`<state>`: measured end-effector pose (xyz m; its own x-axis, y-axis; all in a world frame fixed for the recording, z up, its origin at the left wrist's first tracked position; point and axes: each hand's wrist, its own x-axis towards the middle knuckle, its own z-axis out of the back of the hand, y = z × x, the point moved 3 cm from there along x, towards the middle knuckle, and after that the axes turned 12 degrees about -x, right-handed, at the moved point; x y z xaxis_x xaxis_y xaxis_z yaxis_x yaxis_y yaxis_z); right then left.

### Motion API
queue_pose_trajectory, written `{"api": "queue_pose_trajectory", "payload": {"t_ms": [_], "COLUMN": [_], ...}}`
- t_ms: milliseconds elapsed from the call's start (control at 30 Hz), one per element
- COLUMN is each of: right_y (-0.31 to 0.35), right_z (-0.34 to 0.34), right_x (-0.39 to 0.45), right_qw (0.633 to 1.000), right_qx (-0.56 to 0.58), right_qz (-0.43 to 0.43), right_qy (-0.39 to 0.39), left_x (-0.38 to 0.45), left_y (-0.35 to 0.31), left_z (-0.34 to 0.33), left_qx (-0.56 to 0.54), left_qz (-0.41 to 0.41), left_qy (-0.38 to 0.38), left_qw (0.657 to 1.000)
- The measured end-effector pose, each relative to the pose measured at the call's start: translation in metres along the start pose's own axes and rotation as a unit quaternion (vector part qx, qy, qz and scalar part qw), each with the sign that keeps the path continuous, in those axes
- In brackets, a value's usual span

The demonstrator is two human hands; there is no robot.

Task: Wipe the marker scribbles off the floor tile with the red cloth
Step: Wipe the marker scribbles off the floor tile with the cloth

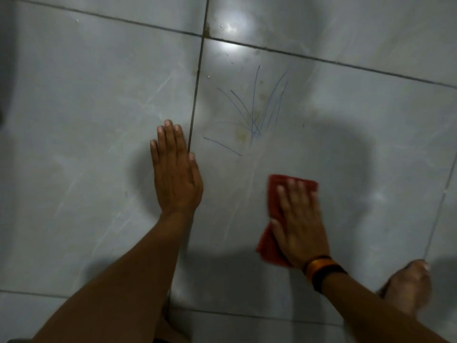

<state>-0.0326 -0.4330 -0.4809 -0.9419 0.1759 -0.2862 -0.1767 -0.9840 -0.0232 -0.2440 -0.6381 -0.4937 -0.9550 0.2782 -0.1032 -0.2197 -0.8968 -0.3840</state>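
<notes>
Under the right hand (300, 224), red cloth (272, 219) lies below the scribbles (252, 112).

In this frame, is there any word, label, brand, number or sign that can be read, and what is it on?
None.
The blue marker scribbles on the floor tile are loose strokes, not letters or digits.
The red cloth under the right hand shows no tag or print.
The wristband is orange and black, with no readable marking.
</notes>
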Motion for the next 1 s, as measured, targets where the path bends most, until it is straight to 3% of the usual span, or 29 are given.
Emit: {"api": "queue_pose_trajectory", "payload": {"t_ms": [167, 233, 300, 433, 500, 600, 700, 767, 900, 1000], "right_y": [-0.035, -0.011, 0.020, 0.036, -0.001, -0.058, -0.075, -0.067, -0.020, 0.006], "right_z": [0.018, 0.028, 0.031, 0.018, 0.006, 0.003, 0.015, 0.029, 0.040, 0.041], "right_x": [0.073, 0.124, 0.149, 0.088, 0.035, 0.003, 0.056, 0.117, 0.188, 0.153], "right_qw": [0.962, 0.950, 0.968, 0.999, 1.000, 0.987, 0.918, 0.889, 0.960, 0.997], "right_qx": [0.011, 0.011, 0.000, 0.005, -0.001, -0.001, 0.008, 0.028, -0.008, -0.011], "right_qz": [-0.272, -0.312, -0.245, 0.023, 0.028, -0.158, -0.397, -0.456, -0.272, -0.064], "right_qy": [-0.009, -0.035, -0.059, -0.031, -0.011, 0.021, 0.021, -0.019, -0.066, -0.030], "left_x": [-0.001, -0.001, 0.000, 0.000, 0.001, 0.001, 0.001, 0.001, 0.001, 0.001], "left_y": [0.004, 0.006, 0.006, 0.005, 0.005, 0.006, 0.007, 0.009, 0.008, 0.006], "left_z": [-0.007, -0.009, -0.011, -0.005, -0.005, -0.006, -0.008, -0.009, -0.011, -0.008], "left_qx": [0.001, 0.008, 0.006, -0.013, -0.006, 0.000, -0.006, -0.002, 0.001, 0.006], "left_qz": [-0.004, -0.007, -0.010, -0.006, -0.002, -0.001, -0.004, -0.004, -0.001, 0.004], "left_qy": [-0.006, -0.012, -0.015, -0.004, 0.006, 0.013, 0.018, 0.016, 0.016, 0.027], "left_qw": [1.000, 1.000, 1.000, 1.000, 1.000, 1.000, 1.000, 1.000, 1.000, 1.000]}}
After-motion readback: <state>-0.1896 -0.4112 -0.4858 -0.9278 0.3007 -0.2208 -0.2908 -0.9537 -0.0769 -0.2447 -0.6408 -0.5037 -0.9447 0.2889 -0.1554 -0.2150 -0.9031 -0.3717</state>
